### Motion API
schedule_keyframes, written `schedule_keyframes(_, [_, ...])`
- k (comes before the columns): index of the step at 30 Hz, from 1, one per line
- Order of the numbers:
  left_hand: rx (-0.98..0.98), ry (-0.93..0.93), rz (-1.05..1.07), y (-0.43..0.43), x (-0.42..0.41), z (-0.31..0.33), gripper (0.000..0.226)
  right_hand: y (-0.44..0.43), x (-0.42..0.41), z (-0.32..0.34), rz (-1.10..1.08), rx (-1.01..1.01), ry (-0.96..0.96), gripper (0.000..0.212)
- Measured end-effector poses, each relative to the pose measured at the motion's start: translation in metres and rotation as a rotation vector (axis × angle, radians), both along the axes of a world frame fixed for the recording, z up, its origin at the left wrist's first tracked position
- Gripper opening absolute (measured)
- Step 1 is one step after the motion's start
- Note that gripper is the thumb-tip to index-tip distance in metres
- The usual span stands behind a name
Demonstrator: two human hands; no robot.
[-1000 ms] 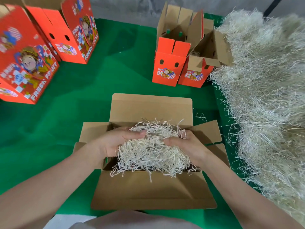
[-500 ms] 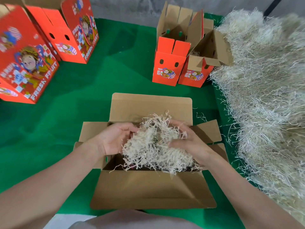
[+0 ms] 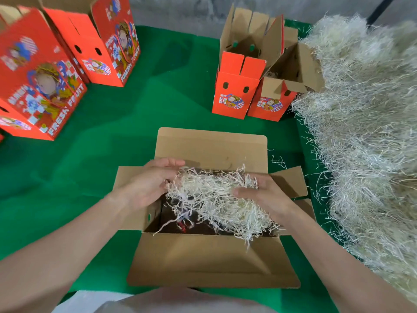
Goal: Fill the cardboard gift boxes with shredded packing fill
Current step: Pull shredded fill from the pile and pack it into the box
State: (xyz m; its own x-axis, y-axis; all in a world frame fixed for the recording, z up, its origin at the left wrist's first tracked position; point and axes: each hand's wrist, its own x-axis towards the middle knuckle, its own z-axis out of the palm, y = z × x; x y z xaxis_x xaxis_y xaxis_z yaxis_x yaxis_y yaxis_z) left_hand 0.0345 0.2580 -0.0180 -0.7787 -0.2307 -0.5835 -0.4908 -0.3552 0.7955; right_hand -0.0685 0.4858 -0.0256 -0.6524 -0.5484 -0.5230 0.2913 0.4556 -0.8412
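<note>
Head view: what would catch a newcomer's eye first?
A tangled clump of pale shredded fill sits centre frame over the open brown box, the left hand touching it and the right hand gripping it. A huge fill pile banks the right edge; bright red printed boxes stand far left.

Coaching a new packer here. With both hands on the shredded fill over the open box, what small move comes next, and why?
Probably ease the shredded fill leftward and press it down. The right hand grips it, the left hand touches it; it bunches at the right of the open box, strands overhang the near flap, and dark bare floor shows at left.
</note>
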Motion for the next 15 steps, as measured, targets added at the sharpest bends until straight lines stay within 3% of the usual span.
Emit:
schedule_keyframes(2, [0.060, -0.061, -0.147, 0.000, 0.002, -0.001, 0.030, -0.001, 0.002, 0.001, -0.037, -0.011, -0.007, 0.088])
schedule_keyframes(5, [-0.116, -0.181, -0.374, 0.013, 0.001, -0.004, 0.057, -0.010, 0.008, 0.006, -0.005, -0.045, -0.035, 0.081])
schedule_keyframes(7, [-0.146, -0.200, -0.328, 0.025, -0.003, -0.009, 0.077, -0.020, 0.014, 0.008, 0.083, -0.033, -0.050, 0.073])
schedule_keyframes(9, [-0.135, -0.164, -0.279, 0.035, -0.006, -0.011, 0.083, -0.029, 0.022, 0.006, 0.120, 0.000, -0.037, 0.096])
schedule_keyframes(11, [-0.136, -0.150, -0.196, 0.037, -0.007, -0.010, 0.077, -0.033, 0.021, 0.004, 0.108, 0.036, -0.025, 0.107])
schedule_keyframes(15, [-0.064, -0.181, -0.032, 0.020, -0.001, -0.001, 0.059, -0.019, 0.008, 0.008, 0.136, 0.030, 0.010, 0.091])
